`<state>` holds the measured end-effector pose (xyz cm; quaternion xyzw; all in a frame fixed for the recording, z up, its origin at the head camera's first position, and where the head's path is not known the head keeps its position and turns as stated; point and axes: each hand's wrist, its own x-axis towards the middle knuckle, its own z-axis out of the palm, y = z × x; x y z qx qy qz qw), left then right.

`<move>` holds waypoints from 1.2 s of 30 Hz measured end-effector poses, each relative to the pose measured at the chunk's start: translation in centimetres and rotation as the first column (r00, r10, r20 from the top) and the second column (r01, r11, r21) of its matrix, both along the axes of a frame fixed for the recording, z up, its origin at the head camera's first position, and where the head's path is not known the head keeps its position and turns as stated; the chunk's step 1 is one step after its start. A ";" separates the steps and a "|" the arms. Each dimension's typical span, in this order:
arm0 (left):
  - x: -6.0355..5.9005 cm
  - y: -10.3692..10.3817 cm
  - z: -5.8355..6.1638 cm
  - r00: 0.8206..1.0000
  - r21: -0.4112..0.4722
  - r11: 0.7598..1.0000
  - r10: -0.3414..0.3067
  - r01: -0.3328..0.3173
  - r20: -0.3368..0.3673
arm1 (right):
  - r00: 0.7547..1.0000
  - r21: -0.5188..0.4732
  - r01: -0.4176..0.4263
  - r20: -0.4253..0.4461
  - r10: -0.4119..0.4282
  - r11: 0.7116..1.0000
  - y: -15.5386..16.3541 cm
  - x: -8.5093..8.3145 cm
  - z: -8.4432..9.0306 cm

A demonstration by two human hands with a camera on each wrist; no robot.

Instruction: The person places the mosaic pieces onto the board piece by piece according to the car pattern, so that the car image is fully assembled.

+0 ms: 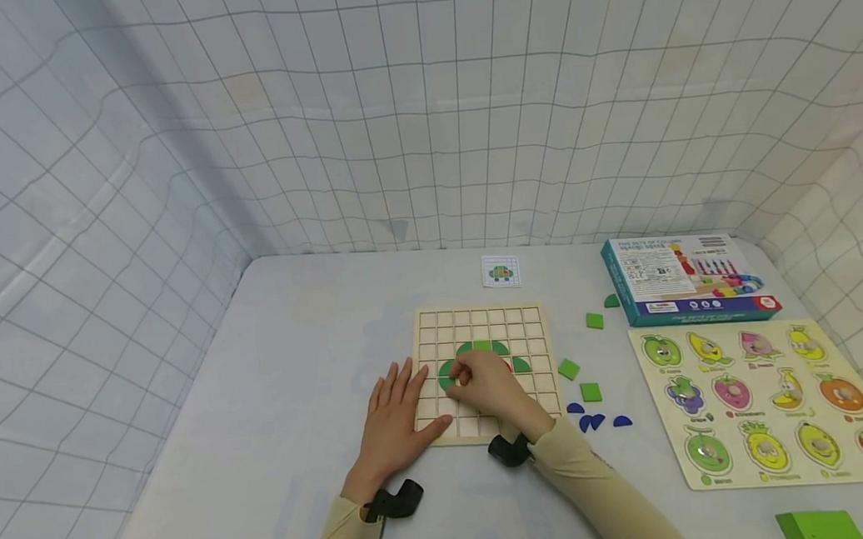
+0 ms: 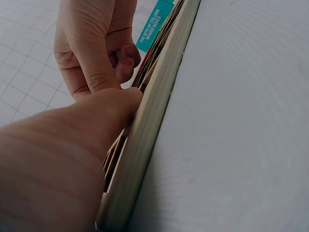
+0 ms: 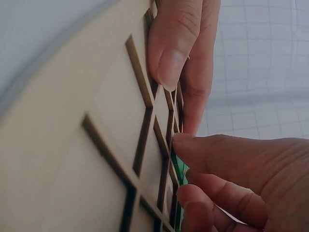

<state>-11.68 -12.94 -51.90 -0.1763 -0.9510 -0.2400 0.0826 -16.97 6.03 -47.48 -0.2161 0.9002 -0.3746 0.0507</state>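
Fingertips of the right hand (image 1: 491, 386) were curled down onto a green piece (image 3: 179, 170) set among the green pieces (image 1: 482, 348) already laid in the wooden grid board (image 1: 529, 321), the piece being pinched at its edge near the board's middle. The left hand (image 1: 396, 414) was laid flat with straight fingers on the board's left rim, so the board was held steady, nothing being gripped by it. The step was judged to be the seating of one tile into a square cell of a half-built green figure; a small press and a release were judged to be called for next, then a reach to the loose pieces at the right. Green squares (image 1: 579, 380) and blue curved pieces (image 1: 598, 419) were scattered just beside the board. A pattern card (image 1: 501, 271) was placed beyond it. On the teal box (image 1: 691, 280), "FIVE SETS OF COLUMN BEADED BOXES" could be read in the left wrist view. Labels under the fruit puzzle (image 1: 771, 400) were too small to be read.
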 end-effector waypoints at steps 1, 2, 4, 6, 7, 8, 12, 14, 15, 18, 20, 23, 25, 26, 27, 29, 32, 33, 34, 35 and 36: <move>0.0 0.0 0.0 1.000 0.000 1.000 0.000 0.000 0.001 | 1.000 -0.004 -0.002 -0.002 0.002 1.000 0.1 0.1 0.0; 0.0 0.0 -0.1 1.000 0.002 1.000 0.000 0.000 0.000 | 1.000 -0.008 -0.005 -0.006 0.005 1.000 0.2 0.1 0.1; 0.0 0.0 -0.1 1.000 0.002 1.000 0.001 -0.001 0.001 | 1.000 -0.013 -0.005 -0.008 0.005 1.000 0.6 0.3 0.2; 0.0 0.1 -0.1 1.000 0.003 1.000 0.002 -0.002 0.000 | 1.000 -0.016 0.003 -0.008 -0.003 1.000 1.1 0.6 0.3; 0.0 0.1 -0.1 1.000 0.003 1.000 0.002 -0.002 0.000 | 1.000 -0.017 0.009 -0.007 -0.010 1.000 1.4 0.7 0.5; 0.0 0.1 -0.1 1.000 0.004 1.000 0.002 -0.002 0.000 | 1.000 -0.016 0.016 -0.008 -0.016 1.000 1.7 0.8 0.6; 0.0 0.1 -0.1 1.000 0.003 1.000 0.006 -0.006 0.004 | 0.999 0.011 0.039 -0.019 -0.039 0.999 3.4 1.2 1.1; 0.1 0.1 0.0 1.000 0.002 1.000 0.009 -0.009 0.007 | 0.998 0.033 0.049 -0.045 -0.048 0.998 4.5 1.3 1.1; 0.1 0.0 0.0 1.000 0.003 1.000 0.010 -0.010 0.007 | 0.997 0.045 0.057 -0.061 -0.054 0.997 5.0 1.3 1.2; 0.1 0.0 0.0 1.000 0.008 1.000 0.008 -0.008 0.004 | 0.990 0.064 0.092 -0.113 -0.085 0.994 6.8 1.3 1.4; 0.1 0.0 0.0 1.000 0.010 1.000 0.004 -0.004 0.003 | 0.984 0.068 0.125 -0.133 -0.116 0.990 8.1 1.3 1.6; 0.0 0.0 0.0 1.000 0.008 1.000 0.001 -0.001 0.002 | 0.977 0.088 0.176 -0.141 -0.163 0.980 10.1 1.2 1.7; 0.0 0.0 0.0 1.000 0.004 1.000 0.002 -0.002 0.003 | 0.973 0.106 0.202 -0.135 -0.187 0.974 11.3 1.2 1.7; 0.0 0.0 0.0 1.000 0.002 1.000 0.004 -0.004 0.003 | 0.971 0.113 0.214 -0.130 -0.199 0.970 11.9 1.2 1.7; -0.1 0.0 0.0 1.000 0.000 1.000 0.005 -0.005 0.003 | 0.970 0.120 0.226 -0.124 -0.211 0.967 12.5 1.1 1.6; -0.1 0.0 -0.1 1.000 -0.006 1.000 0.007 -0.007 0.005 | 0.966 0.130 0.246 -0.111 -0.233 0.960 13.4 1.2 1.6; -0.1 0.0 -0.1 1.000 -0.005 1.000 0.009 -0.009 0.007 | 0.960 0.145 0.276 -0.086 -0.266 0.950 14.5 1.1 1.4; -0.1 -0.1 0.0 1.000 -0.003 1.000 0.010 -0.010 0.007 | 0.959 0.153 0.282 -0.082 -0.272 0.947 14.7 1.1 1.4; -0.1 -0.1 0.0 1.000 0.001 1.000 0.010 -0.010 0.007 | 0.957 0.160 0.288 -0.079 -0.279 0.944 14.9 1.1 1.3; -0.1 -0.1 0.0 1.000 0.004 1.000 0.010 -0.010 0.005 | 0.957 0.165 0.289 -0.077 -0.280 0.943 15.0 1.0 1.2; -0.1 -0.1 0.0 1.000 0.006 1.000 0.010 -0.010 0.005 | 0.956 0.170 0.293 -0.073 -0.285 0.941 15.1 1.0 1.1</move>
